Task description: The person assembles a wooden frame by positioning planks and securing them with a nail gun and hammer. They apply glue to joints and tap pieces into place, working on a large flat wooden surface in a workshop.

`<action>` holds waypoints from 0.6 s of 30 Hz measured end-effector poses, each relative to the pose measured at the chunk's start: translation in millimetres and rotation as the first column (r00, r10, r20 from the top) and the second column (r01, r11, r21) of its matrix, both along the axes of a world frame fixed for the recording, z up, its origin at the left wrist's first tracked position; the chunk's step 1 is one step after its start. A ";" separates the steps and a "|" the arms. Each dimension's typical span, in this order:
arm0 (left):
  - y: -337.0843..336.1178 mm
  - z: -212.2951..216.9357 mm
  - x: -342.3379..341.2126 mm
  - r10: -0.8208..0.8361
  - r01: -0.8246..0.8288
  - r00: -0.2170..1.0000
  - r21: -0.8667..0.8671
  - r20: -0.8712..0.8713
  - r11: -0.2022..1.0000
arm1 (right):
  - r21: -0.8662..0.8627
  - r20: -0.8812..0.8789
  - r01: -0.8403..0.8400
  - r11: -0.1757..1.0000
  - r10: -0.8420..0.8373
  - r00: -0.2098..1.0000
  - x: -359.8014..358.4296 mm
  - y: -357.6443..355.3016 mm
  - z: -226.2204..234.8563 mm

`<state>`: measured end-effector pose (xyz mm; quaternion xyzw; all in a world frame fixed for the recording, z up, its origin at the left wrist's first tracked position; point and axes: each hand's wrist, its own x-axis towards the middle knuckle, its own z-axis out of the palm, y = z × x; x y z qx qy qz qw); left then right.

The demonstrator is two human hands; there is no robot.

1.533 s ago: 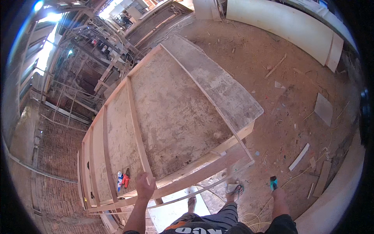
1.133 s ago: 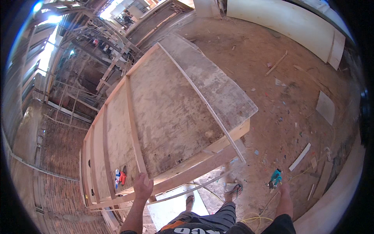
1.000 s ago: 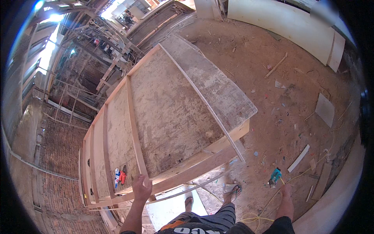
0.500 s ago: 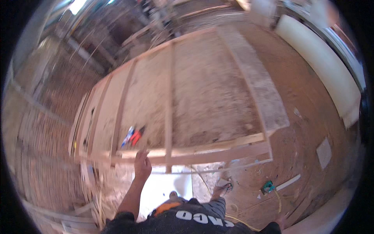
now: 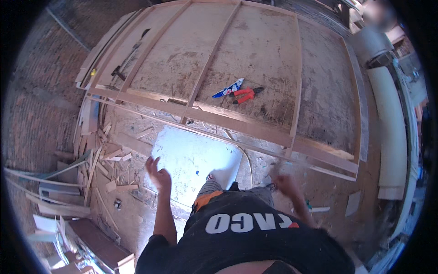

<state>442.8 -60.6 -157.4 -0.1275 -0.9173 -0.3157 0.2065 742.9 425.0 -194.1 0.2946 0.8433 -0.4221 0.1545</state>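
A large wooden frame [image 5: 211,59] with several crossbars lies on a worn, stained work surface in front of me. My left hand [image 5: 159,176] is raised in the air short of its near rail, fingers spread and holding nothing. My right hand [image 5: 284,183] is also near that rail, farther right; motion smears its fingers, so what it holds, if anything, is hidden. Between two crossbars lie red-handled pliers [image 5: 245,95] beside a blue and white packet [image 5: 229,88]. A hammer [image 5: 118,73] lies farther left.
A white sheet [image 5: 191,160] lies on the floor by my feet, with a cable [image 5: 250,166] along its right side. Wood offcuts [image 5: 119,155] litter the floor at left. A long pale roll [image 5: 387,132] stands at right, a brick wall [image 5: 39,105] at left.
The view has turned, shifting the frame and tools within it. My left hand has come away from the frame's near rail. My right hand has risen into clearer view.
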 end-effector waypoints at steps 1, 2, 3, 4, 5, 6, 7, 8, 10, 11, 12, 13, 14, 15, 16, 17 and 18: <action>-20.9 2.7 -6.6 0.084 -0.084 0.996 0.005 0.002 0.996 | -0.043 -0.184 0.008 0.999 -0.016 0.983 -56.2 0.6 38.6; -40.9 9.4 -10.7 0.177 -0.177 0.984 0.005 0.000 0.984 | -0.092 -0.214 0.154 0.984 -0.170 0.962 -107.0 -9.0 67.3; -58.1 13.6 -16.1 0.214 -0.215 0.976 0.017 0.042 0.977 | -0.023 -0.382 0.177 0.984 -0.172 0.908 -150.2 -1.5 63.5; -80.2 18.7 -20.4 0.278 -0.280 0.958 0.019 0.071 0.960 | 0.071 -0.404 0.226 0.972 -0.179 0.897 -197.4 -2.4 70.4; -99.5 22.8 -27.8 0.353 -0.357 0.931 0.024 0.095 0.934 | 0.162 -0.435 0.264 0.951 -0.171 0.884 -244.9 -7.0 76.8; -115.7 21.5 -38.2 0.338 -0.339 0.939 0.006 0.065 0.941 | 0.225 -0.472 0.337 0.914 -0.200 0.859 -286.5 -3.7 66.9; -131.5 13.5 -47.5 0.328 -0.328 0.944 -0.016 0.037 0.945 | 0.279 -0.511 0.404 0.871 -0.221 0.830 -322.0 3.7 47.9; -136.4 3.5 -62.2 0.294 -0.293 0.956 -0.027 0.017 0.956 | 0.303 -0.494 0.452 0.839 -0.267 0.827 -338.1 21.6 32.8; -134.5 7.0 -84.6 0.252 -0.256 0.962 0.034 0.106 0.966 | 0.351 -0.441 0.508 0.787 -0.339 0.831 -368.8 59.5 -0.2; -139.3 2.7 -89.3 0.273 -0.274 0.954 -0.010 0.120 0.962 | 0.368 -0.413 0.530 0.764 -0.377 0.829 -387.7 63.8 -11.1; -152.1 -1.5 -91.9 0.309 -0.301 0.942 -0.075 0.133 0.951 | 0.001 -0.489 0.503 0.864 -0.438 0.754 -401.9 49.1 -13.3; -165.7 -9.2 -92.9 0.326 -0.326 0.919 -0.036 0.224 0.945 | -0.365 -0.506 0.404 0.839 -0.543 0.670 -410.2 37.1 -12.1; -176.7 -21.6 -94.3 0.306 -0.325 0.897 0.008 0.320 0.946 | -0.213 -0.395 0.468 0.857 -0.514 0.761 -422.0 31.3 -12.7; -191.2 -37.4 -89.7 0.255 -0.285 0.919 0.059 0.301 0.957 | -0.035 -0.266 0.513 0.857 -0.503 0.822 -426.7 37.2 -10.9; -203.1 -54.0 -80.3 0.264 -0.302 0.893 0.051 0.364 0.952 | 0.111 -0.215 0.573 0.812 -0.543 0.812 -419.5 48.9 -12.4; -242.8 -95.0 -56.7 0.314 -0.436 0.823 0.173 0.474 0.883 | 0.225 -0.159 0.595 0.772 -0.574 0.804 -425.7 53.7 -15.2; -249.4 -113.1 -46.1 0.293 -0.322 0.886 0.024 0.359 0.946 | 0.324 -0.206 0.667 0.671 -0.638 0.742 -420.6 64.0 -29.9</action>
